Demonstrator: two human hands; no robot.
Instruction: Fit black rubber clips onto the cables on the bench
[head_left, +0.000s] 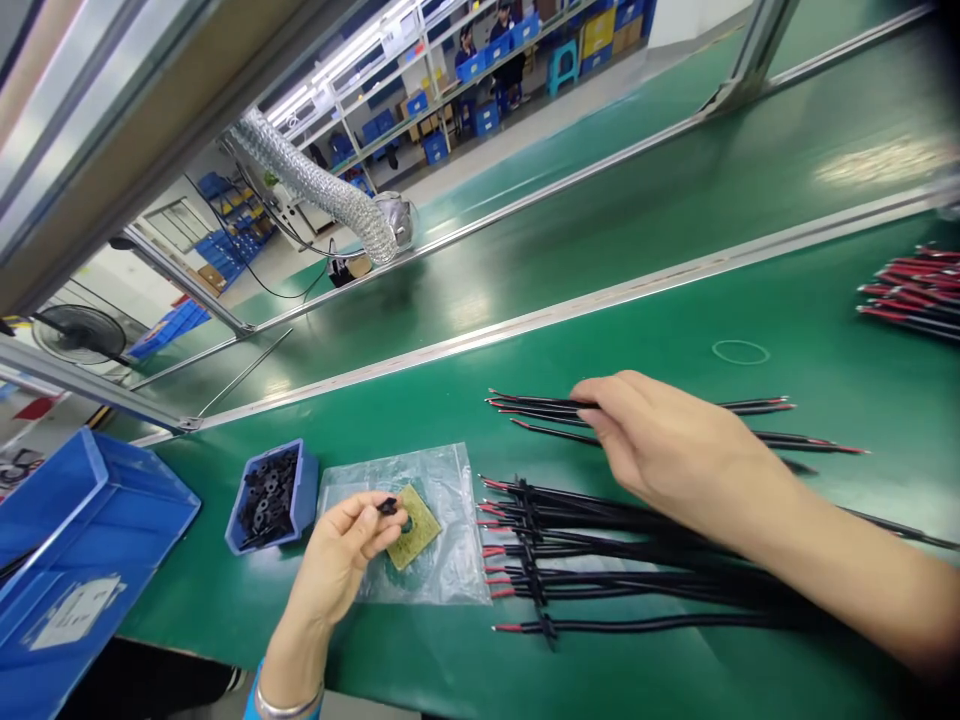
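My left hand (pixel 341 550) pinches a small black plastic part (pixel 387 506) between thumb and fingertips. It hovers over a clear plastic bag (pixel 454 530) with a yellowish square pad (pixel 417 530) on it. My right hand (pixel 645 425) is closed on black cables (pixel 544 405) with stripped red ends; the palm hides how many it grips. Nearer to me lies a row of black cables (pixel 645 580), with black plastic parts (pixel 531 540) like the pinched one lined up near their red-wire ends. A blue bin (pixel 306 490) left of the bag holds many loose black parts (pixel 268 495).
A bundle of red-and-black cables (pixel 915 290) lies at the right edge, and a pale rubber band (pixel 741 352) lies left of it. A large blue crate (pixel 90 560) stands at left. Metal framing (pixel 525 325) crosses behind the green table (pixel 405 390); a foil duct (pixel 315 185) hangs beyond.
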